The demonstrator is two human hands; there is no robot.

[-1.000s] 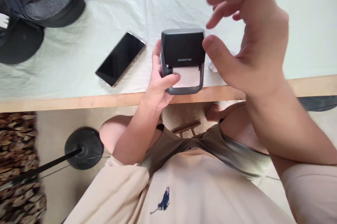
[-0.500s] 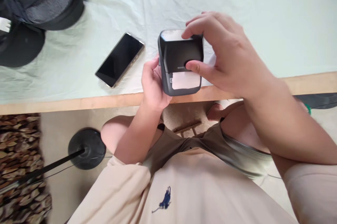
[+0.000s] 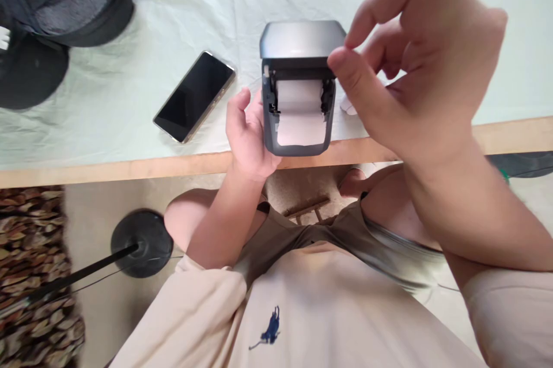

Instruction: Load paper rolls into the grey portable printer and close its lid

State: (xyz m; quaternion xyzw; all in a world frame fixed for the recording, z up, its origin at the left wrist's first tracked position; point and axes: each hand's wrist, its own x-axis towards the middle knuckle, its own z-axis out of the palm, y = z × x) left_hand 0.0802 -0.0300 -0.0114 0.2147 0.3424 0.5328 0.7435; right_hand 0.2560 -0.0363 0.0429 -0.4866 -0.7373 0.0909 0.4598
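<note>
A small dark grey label printer is held just over the table's front edge, its lid raised. Inside the printer a white paper roll shows, with a pale strip lying over the front part. My left hand supports the printer from its left side and below; its thumb is raised, and the other fingers are mostly hidden behind the body. The lid's right corner is pinched between the thumb and index finger of my right hand, with the remaining fingers curled.
Left of the printer a smartphone lies on the pale green cloth. An unzipped black case sits at the far left corner. A small white item is partly hidden behind my right hand. A round black stand base rests on the floor.
The printer's lid has swung from closed to raised, uncovering the paper roll. My right hand has moved up and right with the lid's corner. My left hand stays around the printer.
</note>
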